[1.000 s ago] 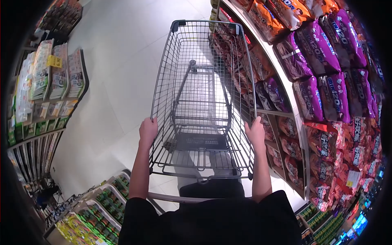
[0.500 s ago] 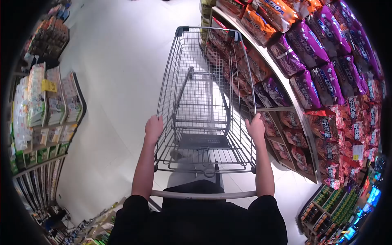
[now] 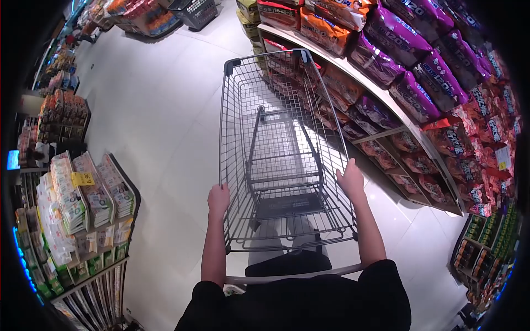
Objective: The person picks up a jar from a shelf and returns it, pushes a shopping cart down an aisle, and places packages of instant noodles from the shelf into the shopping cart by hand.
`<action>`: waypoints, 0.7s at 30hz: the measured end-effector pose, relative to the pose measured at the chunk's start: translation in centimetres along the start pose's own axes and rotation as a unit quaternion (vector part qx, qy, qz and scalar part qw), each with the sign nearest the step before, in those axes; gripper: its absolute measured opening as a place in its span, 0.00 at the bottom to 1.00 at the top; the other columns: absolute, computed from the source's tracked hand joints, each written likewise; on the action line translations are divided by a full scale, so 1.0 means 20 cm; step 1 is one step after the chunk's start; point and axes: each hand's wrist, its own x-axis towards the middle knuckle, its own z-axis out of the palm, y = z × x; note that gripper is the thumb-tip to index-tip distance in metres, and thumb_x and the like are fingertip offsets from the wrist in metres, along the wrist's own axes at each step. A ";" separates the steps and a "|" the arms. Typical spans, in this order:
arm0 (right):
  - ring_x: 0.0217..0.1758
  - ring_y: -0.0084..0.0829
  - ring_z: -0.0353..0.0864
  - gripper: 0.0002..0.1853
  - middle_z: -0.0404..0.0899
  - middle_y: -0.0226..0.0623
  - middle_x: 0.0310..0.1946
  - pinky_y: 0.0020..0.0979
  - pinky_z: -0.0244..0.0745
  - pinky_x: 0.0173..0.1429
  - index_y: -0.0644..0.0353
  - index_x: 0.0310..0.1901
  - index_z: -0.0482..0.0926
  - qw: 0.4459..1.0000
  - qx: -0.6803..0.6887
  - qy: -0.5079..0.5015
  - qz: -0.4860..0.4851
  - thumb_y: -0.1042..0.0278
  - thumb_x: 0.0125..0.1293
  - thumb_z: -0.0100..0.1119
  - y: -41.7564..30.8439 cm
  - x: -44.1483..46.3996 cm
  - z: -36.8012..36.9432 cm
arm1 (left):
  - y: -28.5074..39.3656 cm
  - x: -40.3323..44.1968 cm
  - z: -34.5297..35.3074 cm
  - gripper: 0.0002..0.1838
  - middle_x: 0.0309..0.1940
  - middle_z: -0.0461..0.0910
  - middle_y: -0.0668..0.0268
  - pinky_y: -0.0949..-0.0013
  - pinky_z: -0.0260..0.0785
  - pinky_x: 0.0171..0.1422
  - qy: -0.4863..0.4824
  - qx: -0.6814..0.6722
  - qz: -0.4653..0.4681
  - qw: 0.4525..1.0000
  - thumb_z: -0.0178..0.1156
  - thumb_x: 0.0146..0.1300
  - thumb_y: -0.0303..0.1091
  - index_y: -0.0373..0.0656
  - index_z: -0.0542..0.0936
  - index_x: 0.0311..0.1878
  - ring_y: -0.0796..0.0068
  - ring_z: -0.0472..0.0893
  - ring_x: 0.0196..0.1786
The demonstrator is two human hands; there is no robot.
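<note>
A grey wire shopping cart (image 3: 279,182) stands in front of me, its basket holding nothing that I can see. My left hand (image 3: 218,199) is closed around the cart's left top rail. On the opposite rail, my right hand (image 3: 351,180) grips the side with the thumb raised. Both forearms reach forward over the handlebar (image 3: 292,276), which lies close against my body. Through the wire I see the dark plate (image 3: 290,206) at the back of the basket and my legs below it.
Close on the right runs a shelf (image 3: 397,105) stacked with purple bags (image 3: 397,33), orange bags (image 3: 326,33) and red bags (image 3: 458,143). A display of white packages (image 3: 83,190) stands left. Farther ahead are a grey basket (image 3: 193,12) and the pale floor aisle (image 3: 160,99).
My view has turned and moved forward along the aisle. The left display appears nearer, and a grey basket has come into sight ahead. Both hands keep their hold on the cart.
</note>
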 end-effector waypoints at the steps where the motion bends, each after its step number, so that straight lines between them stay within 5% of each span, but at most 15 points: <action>1: 0.39 0.59 0.80 0.24 0.79 0.61 0.32 0.51 0.76 0.43 0.68 0.46 0.61 1.000 0.003 -0.005 0.010 0.58 0.62 0.62 -0.02 -0.02 0.01 | -0.04 0.03 -0.01 0.25 0.36 0.83 0.45 0.50 0.72 0.52 0.001 -0.004 0.007 1.000 0.48 0.69 0.49 0.33 0.82 0.39 0.43 0.82 0.45; 21: 0.37 0.58 0.83 0.25 0.81 0.59 0.31 0.50 0.78 0.43 0.67 0.46 0.64 0.987 0.037 0.048 0.152 0.55 0.62 0.62 -0.50 -0.39 0.33 | -0.18 0.59 -0.44 0.25 0.37 0.82 0.41 0.47 0.72 0.51 -0.035 0.066 0.170 0.983 0.50 0.68 0.50 0.32 0.80 0.38 0.40 0.81 0.44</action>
